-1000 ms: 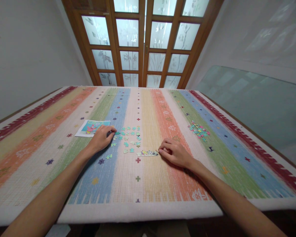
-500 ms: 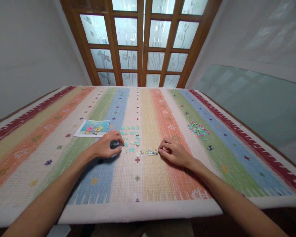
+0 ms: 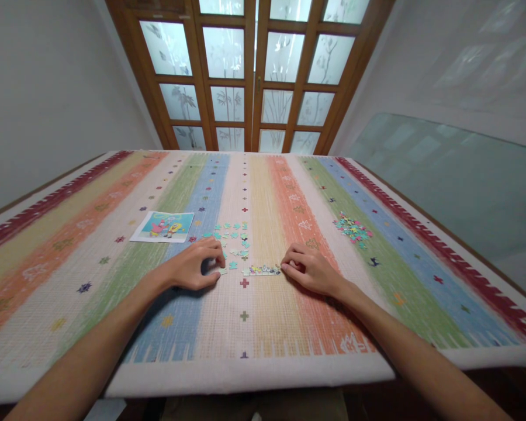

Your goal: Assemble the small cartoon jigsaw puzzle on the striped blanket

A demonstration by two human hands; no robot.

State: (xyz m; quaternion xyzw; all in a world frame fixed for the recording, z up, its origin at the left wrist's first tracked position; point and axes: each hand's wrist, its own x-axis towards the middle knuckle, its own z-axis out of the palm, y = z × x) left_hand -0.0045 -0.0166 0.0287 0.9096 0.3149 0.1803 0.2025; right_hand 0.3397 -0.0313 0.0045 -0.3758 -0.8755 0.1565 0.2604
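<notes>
My left hand (image 3: 196, 266) rests on the striped cloth with its fingers curled, at the near edge of several loose teal puzzle pieces (image 3: 232, 234). What lies under its fingers is hidden. My right hand (image 3: 307, 270) lies curled with its fingertips against the right end of a short joined strip of puzzle pieces (image 3: 261, 271). A printed reference picture (image 3: 162, 227) lies flat beyond and to the left of my left hand.
A second heap of coloured puzzle pieces (image 3: 353, 228) lies to the right on the green stripe. The striped cloth (image 3: 263, 327) covers the whole table. A glass pane (image 3: 447, 175) leans at the right, and wooden glazed doors (image 3: 249, 76) stand behind the table.
My left hand has drawn back from beside the picture toward me and to the right, its fingers curling at the near edge of the teal pieces. My right hand has stayed put.
</notes>
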